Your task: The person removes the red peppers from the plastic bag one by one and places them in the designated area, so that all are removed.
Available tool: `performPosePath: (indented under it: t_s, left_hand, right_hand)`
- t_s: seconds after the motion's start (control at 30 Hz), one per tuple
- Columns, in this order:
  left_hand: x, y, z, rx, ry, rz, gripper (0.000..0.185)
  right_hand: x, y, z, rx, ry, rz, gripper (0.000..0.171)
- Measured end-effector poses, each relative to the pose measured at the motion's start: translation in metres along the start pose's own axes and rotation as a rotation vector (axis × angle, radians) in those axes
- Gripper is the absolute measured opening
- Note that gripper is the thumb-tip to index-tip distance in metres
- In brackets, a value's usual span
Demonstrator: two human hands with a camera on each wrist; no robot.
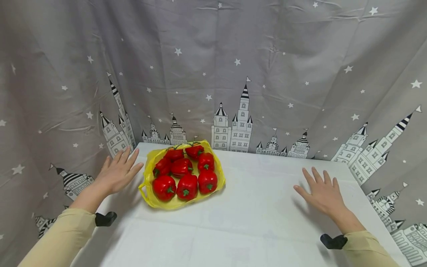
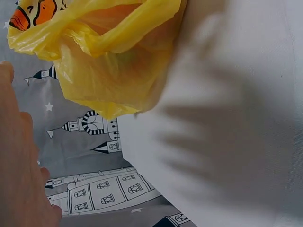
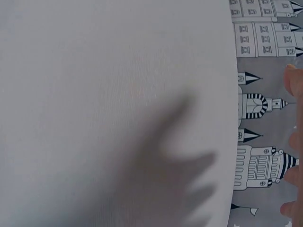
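Lying near the table's (image 1: 253,222) far left corner, a yellow plastic bag (image 1: 151,193) spread under red bell peppers (image 1: 187,186), left hand (image 1: 116,174) just beside it at the left edge, fingers straight, grasping nothing, right hand (image 1: 321,194) well apart near the right edge, fingers spread, released.

yellow bag (image 1: 149,194) | open, flat on table | red peppers (image 1: 186,186) inside

Red peppers (image 1: 185,176) with green stems lie on a yellow plastic bag (image 1: 150,193), which carries an orange print at one corner. The counter (image 1: 253,215) is plain white. The curtain (image 1: 213,66) behind is grey, patterned with white stars and black-and-white castles. The sleeves (image 1: 63,237) are pale beige.
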State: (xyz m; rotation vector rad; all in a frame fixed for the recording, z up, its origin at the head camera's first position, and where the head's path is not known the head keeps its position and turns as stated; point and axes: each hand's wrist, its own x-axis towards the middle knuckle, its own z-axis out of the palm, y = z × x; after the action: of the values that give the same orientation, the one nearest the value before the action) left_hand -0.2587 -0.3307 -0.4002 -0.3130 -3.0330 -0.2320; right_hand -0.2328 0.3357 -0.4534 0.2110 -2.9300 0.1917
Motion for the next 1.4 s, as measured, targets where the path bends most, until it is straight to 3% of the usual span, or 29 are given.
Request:
performPosePath:
  t_s: [0.67, 1.2, 1.4]
  left_hand:
    - [-0.016, 0.01, -0.006, -0.069, 0.055, 0.081, 0.064]
    - [-0.018, 0.017, 0.0, -0.231, 0.033, 0.165, 0.064]
    - [-0.018, 0.021, 0.005, -0.261, 0.023, 0.167, 0.064]
  right_hand:
    - [0.006, -0.039, 0.004, 0.008, 0.033, -0.118, 0.081]
    - [0.01, -0.073, 0.01, 0.028, 0.027, -0.193, 0.079]
    - [0.012, -0.087, 0.013, 0.029, 0.027, -0.227, 0.079]
